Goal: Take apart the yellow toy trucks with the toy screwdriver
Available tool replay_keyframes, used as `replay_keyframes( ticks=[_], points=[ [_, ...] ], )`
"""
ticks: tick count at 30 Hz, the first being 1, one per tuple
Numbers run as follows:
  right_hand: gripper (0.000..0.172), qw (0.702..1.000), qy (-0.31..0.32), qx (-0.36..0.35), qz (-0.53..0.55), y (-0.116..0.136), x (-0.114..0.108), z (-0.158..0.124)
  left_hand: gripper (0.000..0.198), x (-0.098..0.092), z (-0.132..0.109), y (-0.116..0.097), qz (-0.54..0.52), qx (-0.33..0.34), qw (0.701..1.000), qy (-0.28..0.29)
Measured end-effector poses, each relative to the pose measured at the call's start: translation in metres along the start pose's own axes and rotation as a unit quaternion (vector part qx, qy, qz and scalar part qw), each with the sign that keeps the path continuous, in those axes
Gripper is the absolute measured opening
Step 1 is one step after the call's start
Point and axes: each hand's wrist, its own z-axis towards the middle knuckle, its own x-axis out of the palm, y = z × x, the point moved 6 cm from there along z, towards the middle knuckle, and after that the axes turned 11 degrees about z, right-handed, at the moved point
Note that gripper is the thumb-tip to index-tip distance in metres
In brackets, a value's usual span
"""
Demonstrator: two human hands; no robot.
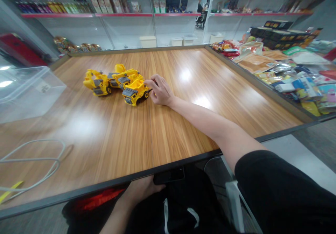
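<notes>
Three yellow toy construction trucks stand together on the wooden table (110, 136): a dump truck (135, 92) nearest me, another truck (126, 76) behind it, and a loader (96, 82) at the left. My right hand (160, 90) reaches across the table and its fingertips touch the rear of the dump truck, fingers curled and close together. My left hand (143, 189) rests below the table's front edge in my lap, wrapped round a black phone (169, 175).
A clear plastic box (26, 90) stands at the table's left. A grey cable (36, 164) loops at the front left. Packaged goods (288, 69) fill the neighbouring table on the right. Shelves with products line the back wall, with a person far off.
</notes>
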Motion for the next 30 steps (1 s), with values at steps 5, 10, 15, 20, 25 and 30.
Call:
replay_keyframes(
  ticks=[5, 10, 15, 20, 25, 30],
  points=[
    [0.053, 1.000, 0.002, 0.005, -0.004, 0.000, 0.001, 0.000, 0.070, 0.011, -0.015, 0.016, 0.004, -0.023, 0.998, 0.053],
    [0.053, 0.998, 0.041, 0.026, -0.040, 0.000, 0.002, 0.001, 0.057, 0.017, -0.021, 0.020, -0.006, -0.049, 0.994, 0.095],
    [0.051, 0.996, 0.062, 0.035, -0.054, 0.000, 0.003, 0.002, 0.052, 0.012, -0.016, 0.007, 0.000, -0.053, 0.995, 0.088],
    [0.047, 0.999, 0.030, 0.031, -0.030, 0.000, 0.000, 0.002, 0.048, 0.004, -0.022, 0.001, 0.017, -0.011, 0.998, 0.065],
    [0.048, 1.000, 0.009, 0.017, -0.007, 0.000, 0.001, 0.002, 0.070, 0.008, -0.054, 0.030, 0.060, -0.090, 0.994, -0.014],
    [0.050, 1.000, 0.023, 0.009, -0.004, -0.001, 0.003, 0.001, 0.081, 0.022, -0.057, 0.025, 0.036, -0.099, 0.994, 0.019]
  ],
)
